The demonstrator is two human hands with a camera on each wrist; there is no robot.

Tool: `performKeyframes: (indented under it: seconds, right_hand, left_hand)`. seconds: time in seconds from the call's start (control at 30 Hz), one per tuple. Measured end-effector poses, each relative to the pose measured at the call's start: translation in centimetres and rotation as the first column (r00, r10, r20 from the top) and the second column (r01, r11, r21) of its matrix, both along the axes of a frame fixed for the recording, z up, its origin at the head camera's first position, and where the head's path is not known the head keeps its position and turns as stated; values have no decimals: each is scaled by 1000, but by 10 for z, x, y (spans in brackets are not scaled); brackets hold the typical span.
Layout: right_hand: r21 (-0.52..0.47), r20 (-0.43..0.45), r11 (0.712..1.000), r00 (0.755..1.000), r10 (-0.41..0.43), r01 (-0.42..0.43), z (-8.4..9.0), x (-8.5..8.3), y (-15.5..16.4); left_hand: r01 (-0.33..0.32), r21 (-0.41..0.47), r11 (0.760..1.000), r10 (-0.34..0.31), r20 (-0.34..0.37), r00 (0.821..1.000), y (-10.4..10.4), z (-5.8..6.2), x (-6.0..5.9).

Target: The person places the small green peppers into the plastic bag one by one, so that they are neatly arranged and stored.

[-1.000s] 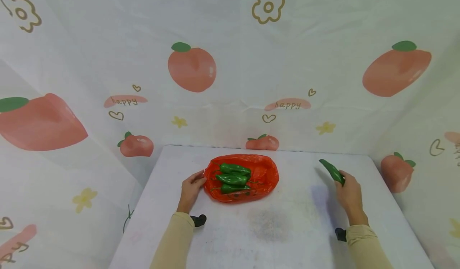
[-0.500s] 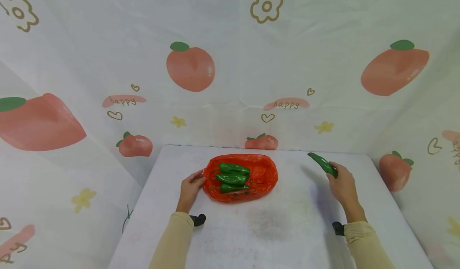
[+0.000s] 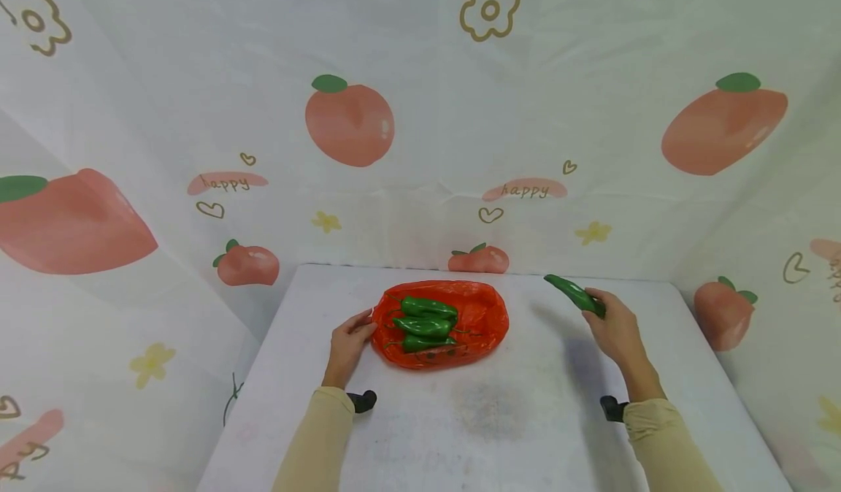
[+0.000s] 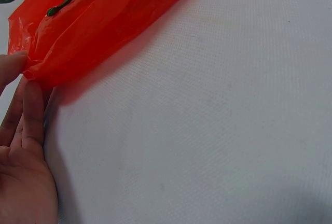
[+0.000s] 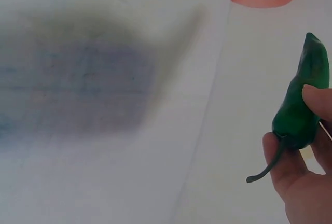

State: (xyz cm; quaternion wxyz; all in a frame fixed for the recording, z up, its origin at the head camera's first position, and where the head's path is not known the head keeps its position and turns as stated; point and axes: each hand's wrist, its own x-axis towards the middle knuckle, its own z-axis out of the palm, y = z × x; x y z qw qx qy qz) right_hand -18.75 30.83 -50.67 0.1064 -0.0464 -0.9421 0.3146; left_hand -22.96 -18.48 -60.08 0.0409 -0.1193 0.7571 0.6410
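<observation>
A red plastic bag (image 3: pixel 482 320), spread wide with its mouth facing up, lies left of the table's middle. Several green peppers (image 3: pixel 423 327) are lying in its left half. My left hand (image 3: pixel 348 347) pinches the bag's left edge; the left wrist view shows the thumb above and fingers below the red plastic (image 4: pixel 104 37). Off to the right, my right hand (image 3: pixel 617 328) holds one green pepper (image 3: pixel 573 292) above the table, its tip pointing up and left. In the right wrist view that pepper (image 5: pixel 306 94) is between thumb and fingers, its curved stem hanging down.
The white table (image 3: pixel 420 433) has a greyish smudge near its middle. Behind and beside it hangs a white curtain (image 3: pixel 420 112) printed with fruit and flowers. A thin green stem-like strand (image 3: pixel 233 397) shows at the table's left edge. Black camera mounts (image 3: pixel 614 409) stick out from the wrists.
My right hand has moved left and slightly up, carrying the pepper closer to the bag. The left hand and the bag have stayed in place.
</observation>
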Motion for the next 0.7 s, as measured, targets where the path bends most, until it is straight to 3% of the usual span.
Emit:
performKeyframes:
  seconds: [0.17,0.33,0.7]
  right_hand:
    - [-4,7,999,999,44,-44,8,-2,-9]
    - [6,-6,996,996,90,-90,14,-3,-16]
    - [31,-3,985,985,172,-172,21,-7,-35]
  left_hand:
    - [-1,8,1000,1,11,1000,2,9,2]
    - [-15,-24,1000,15,17,1000,1,-8,-3]
    - [-28,7,1000,28,0,1000,0,-12,-5]
